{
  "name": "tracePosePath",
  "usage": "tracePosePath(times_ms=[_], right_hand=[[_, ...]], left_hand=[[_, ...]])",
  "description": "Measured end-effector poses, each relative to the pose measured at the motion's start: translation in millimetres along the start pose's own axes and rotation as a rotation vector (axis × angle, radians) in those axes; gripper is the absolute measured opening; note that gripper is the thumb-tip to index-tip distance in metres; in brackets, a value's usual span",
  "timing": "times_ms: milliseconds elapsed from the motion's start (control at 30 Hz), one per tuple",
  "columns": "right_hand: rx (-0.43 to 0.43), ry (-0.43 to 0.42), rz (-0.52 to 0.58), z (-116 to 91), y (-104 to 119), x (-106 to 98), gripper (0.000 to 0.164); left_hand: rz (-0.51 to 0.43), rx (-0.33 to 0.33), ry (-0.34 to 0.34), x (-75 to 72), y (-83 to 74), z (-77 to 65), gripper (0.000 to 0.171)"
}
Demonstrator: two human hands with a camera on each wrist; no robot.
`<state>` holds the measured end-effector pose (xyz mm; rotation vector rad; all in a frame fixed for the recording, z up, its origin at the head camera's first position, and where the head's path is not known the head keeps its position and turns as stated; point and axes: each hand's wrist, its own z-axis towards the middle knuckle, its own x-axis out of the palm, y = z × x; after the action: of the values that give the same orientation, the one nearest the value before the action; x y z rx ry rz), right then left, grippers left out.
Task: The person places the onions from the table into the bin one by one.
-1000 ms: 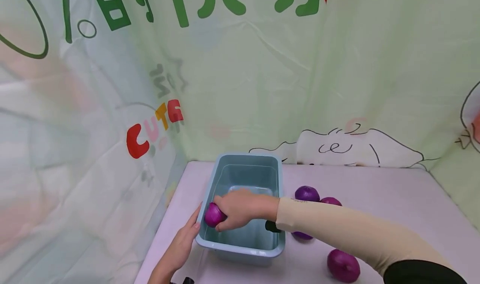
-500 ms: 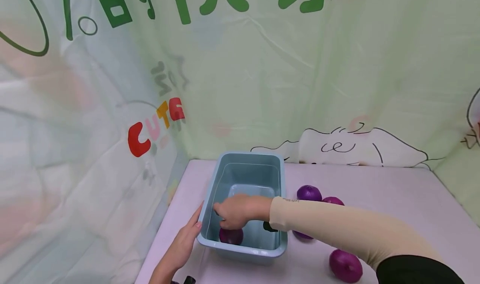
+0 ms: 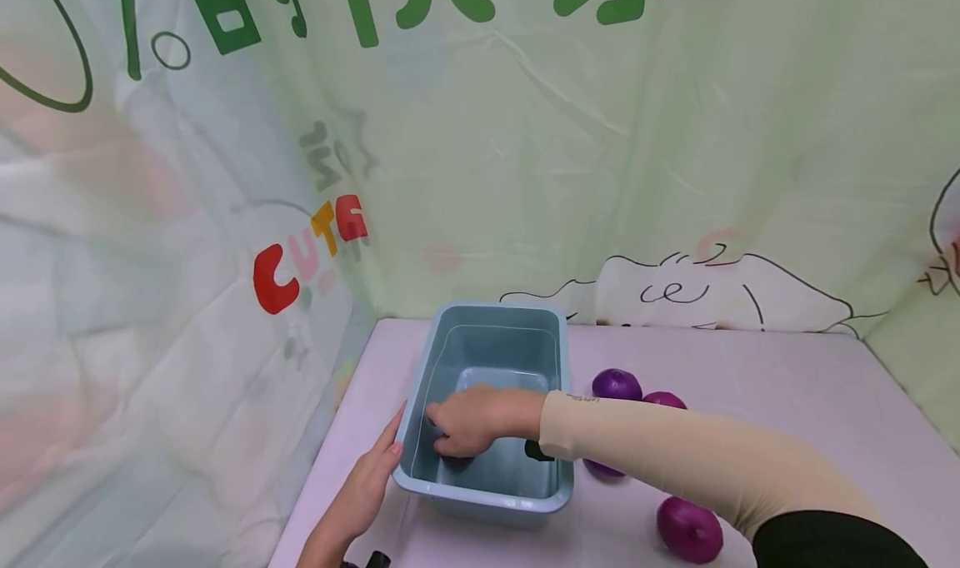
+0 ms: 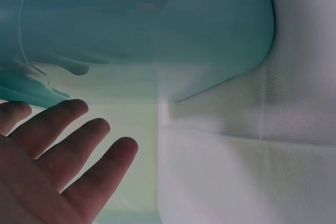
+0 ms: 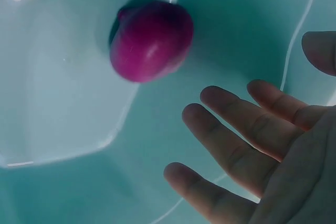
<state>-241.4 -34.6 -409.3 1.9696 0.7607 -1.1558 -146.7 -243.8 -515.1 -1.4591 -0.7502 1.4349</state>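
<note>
My right hand (image 3: 474, 421) hangs inside a blue plastic bin (image 3: 483, 495), its fingers spread and holding nothing. Just off the fingertips in the right wrist view, a red onion (image 5: 152, 43) lies at the edge of the bin's floor. From the head view that onion is almost wholly hidden under the hand. My left hand (image 3: 366, 483) rests against the bin's left side at the rim, fingers extended. The left wrist view has those fingers (image 4: 86, 153) spread close to the bluish outer wall.
To the right of the bin, several more red onions lie on the pale table (image 3: 780, 385): a dark one (image 3: 617, 384), one partly behind the sleeve (image 3: 665, 399), and one nearer the front (image 3: 689, 530). Printed cloth curtains (image 3: 480, 151) enclose the back and left.
A second ago my right hand gripped the onion near the bin's left rim. It has let go, and the onion has dropped and moved inside the bin. The left hand stays put.
</note>
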Motion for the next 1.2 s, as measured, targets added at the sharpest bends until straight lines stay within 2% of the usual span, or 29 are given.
tracePosePath(times_ms=[167, 367, 567, 733, 967, 1100, 1200], right_hand=[[0.006, -0.052, -0.007, -7, -2, -8, 0.046], [0.023, -0.123, 0.000, -30, -8, -35, 0.052], [0.014, -0.207, 0.082, -70, -17, -69, 0.057], [0.022, -0.302, 0.186, -110, -36, -82, 0.069], [0.133, -0.476, 0.344, -173, -77, -69, 0.067], [0.209, -0.497, 0.391, -196, -103, -50, 0.068], [0.254, -0.488, 0.378, -209, -120, -30, 0.070]], left_hand=[[0.009, 0.000, -0.009, 1.3, 0.8, -0.6, 0.053], [0.005, -0.007, -0.004, 2.8, -2.5, -1.9, 0.053], [0.000, 0.018, -0.016, 3.1, -6.3, -2.8, 0.052], [-0.002, 0.033, -0.012, 3.2, -6.5, -2.1, 0.053], [-0.011, 0.014, 0.012, 5.5, -2.3, -0.9, 0.053], [-0.018, 0.008, 0.009, 4.1, -1.1, -0.9, 0.053], [-0.019, 0.001, 0.007, 2.7, -0.5, -1.1, 0.054]])
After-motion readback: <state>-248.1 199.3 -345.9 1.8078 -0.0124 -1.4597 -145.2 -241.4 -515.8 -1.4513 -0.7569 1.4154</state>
